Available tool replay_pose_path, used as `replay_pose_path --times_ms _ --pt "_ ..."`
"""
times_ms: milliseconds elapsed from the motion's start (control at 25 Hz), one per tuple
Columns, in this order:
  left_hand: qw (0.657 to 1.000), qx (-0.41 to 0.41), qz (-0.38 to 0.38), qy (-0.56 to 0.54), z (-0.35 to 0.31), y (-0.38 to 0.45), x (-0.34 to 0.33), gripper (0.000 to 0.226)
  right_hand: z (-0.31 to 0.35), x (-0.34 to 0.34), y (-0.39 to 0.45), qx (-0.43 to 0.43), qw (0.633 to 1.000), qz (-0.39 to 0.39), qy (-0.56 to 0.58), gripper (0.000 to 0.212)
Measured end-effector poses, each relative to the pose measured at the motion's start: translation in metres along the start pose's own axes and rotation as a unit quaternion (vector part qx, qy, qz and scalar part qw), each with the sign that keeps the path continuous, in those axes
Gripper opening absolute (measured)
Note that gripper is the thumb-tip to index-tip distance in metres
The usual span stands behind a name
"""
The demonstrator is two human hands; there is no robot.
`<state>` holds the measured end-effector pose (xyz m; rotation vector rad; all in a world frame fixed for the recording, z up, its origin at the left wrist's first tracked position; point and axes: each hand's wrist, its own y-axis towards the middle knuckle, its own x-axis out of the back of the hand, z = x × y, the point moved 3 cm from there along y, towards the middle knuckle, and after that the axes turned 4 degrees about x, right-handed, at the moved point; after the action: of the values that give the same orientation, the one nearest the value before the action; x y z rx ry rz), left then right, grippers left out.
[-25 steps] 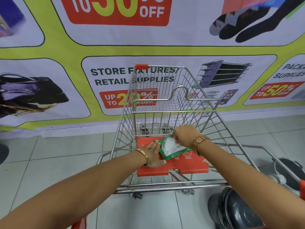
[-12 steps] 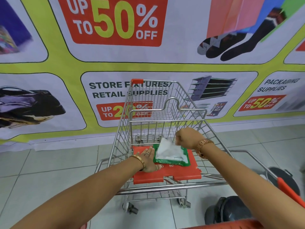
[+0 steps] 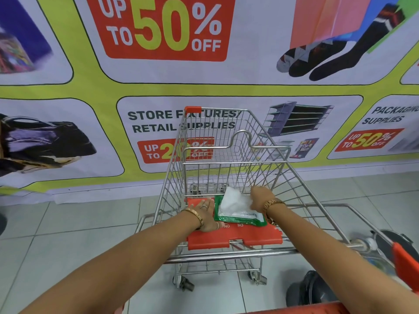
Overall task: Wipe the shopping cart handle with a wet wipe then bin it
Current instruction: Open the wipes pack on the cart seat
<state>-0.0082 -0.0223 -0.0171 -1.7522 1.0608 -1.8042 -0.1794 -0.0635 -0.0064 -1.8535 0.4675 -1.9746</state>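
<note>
A green wet wipe pack (image 3: 242, 219) lies on the red child-seat flap (image 3: 235, 237) of a wire shopping cart (image 3: 226, 155). A white wet wipe (image 3: 234, 201) stands up out of the pack. My right hand (image 3: 260, 199) pinches the wipe's right edge. My left hand (image 3: 206, 214) lies flat on the flap and presses the pack's left edge. The cart's metal handle bar (image 3: 226, 256) runs across below the flap, between my forearms.
A large sale banner (image 3: 170, 87) covers the wall right behind the cart. Dark round pots (image 3: 310, 288) sit on the tiled floor at lower right. A red edge of another cart (image 3: 405, 266) shows at right.
The white wipe has come further out of the pack, drawn up by my right hand. The view has tilted up, so the cart sits lower in the picture.
</note>
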Motion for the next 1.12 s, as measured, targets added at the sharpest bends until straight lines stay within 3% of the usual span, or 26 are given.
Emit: replay_pose_path --times_ms 200,320,440,680,960,1120 --pt "1.0 -0.003 0.0 0.001 0.0 0.001 0.001 0.085 -0.005 -0.005 -0.001 -0.018 0.999 0.036 -0.003 0.019" --pt "1.0 -0.01 -0.008 0.001 -0.001 0.003 0.001 0.086 -0.004 0.001 0.0 -0.022 0.999 0.0 0.029 0.009" --pt "1.0 -0.019 -0.003 0.006 -0.003 0.004 0.0 0.086 -0.003 0.002 0.001 -0.023 0.998 -0.016 0.063 0.041" --pt "1.0 -0.023 0.008 0.016 -0.003 0.006 -0.003 0.086 0.003 0.018 -0.009 0.016 0.979 -0.086 0.184 0.011" --pt "0.999 -0.035 0.009 -0.035 -0.003 -0.007 0.007 0.084 0.009 0.06 -0.034 0.078 0.965 -0.141 0.205 0.021" --pt "0.992 -0.065 -0.036 -0.098 0.001 -0.024 0.022 0.072 0.012 0.094 -0.053 0.111 0.95 -0.147 0.254 0.023"
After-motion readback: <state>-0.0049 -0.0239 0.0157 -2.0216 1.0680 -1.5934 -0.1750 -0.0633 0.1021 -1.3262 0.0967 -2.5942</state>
